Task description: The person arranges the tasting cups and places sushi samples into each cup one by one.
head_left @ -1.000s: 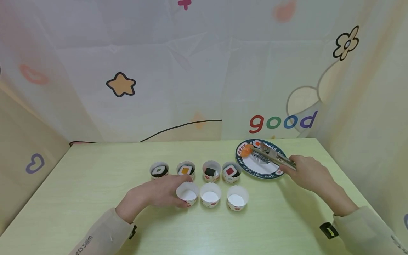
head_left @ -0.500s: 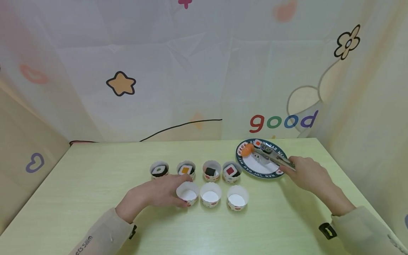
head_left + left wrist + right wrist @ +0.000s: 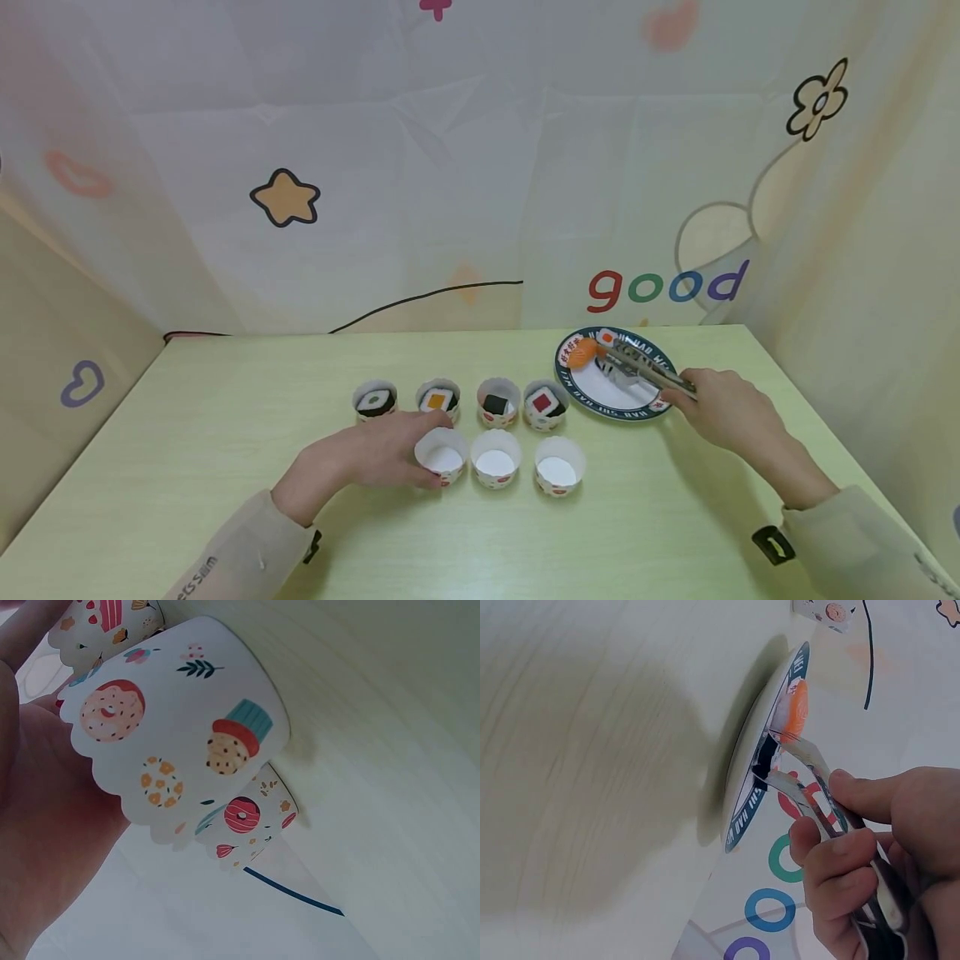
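My left hand (image 3: 382, 450) grips a white paper baking cup (image 3: 441, 458) at the left of the front row, with thumb and fingers round its side. Cupcake and doughnut prints show on this cup (image 3: 172, 727) in the left wrist view. My right hand (image 3: 723, 412) holds metal tongs (image 3: 651, 372), fingers wrapped about both arms. The tongs' tips reach a black-wrapped sushi roll (image 3: 766, 752) on the blue-rimmed plate (image 3: 611, 412). Beside them on the plate lie an orange-topped sushi piece (image 3: 581, 354) and a small white roll with an orange-red centre (image 3: 606, 337).
Two more paper cups, a middle one (image 3: 495, 460) and a right one (image 3: 558, 468), stand bare inside in the front row. Behind is a row of several cups with sushi pieces, among them a red-centred roll (image 3: 542, 402). A printed curtain (image 3: 420, 208) borders the table.
The tongs' tips have shifted slightly right over the plate, and their arms have drawn closer together. The left hand and its cup have stayed in place.
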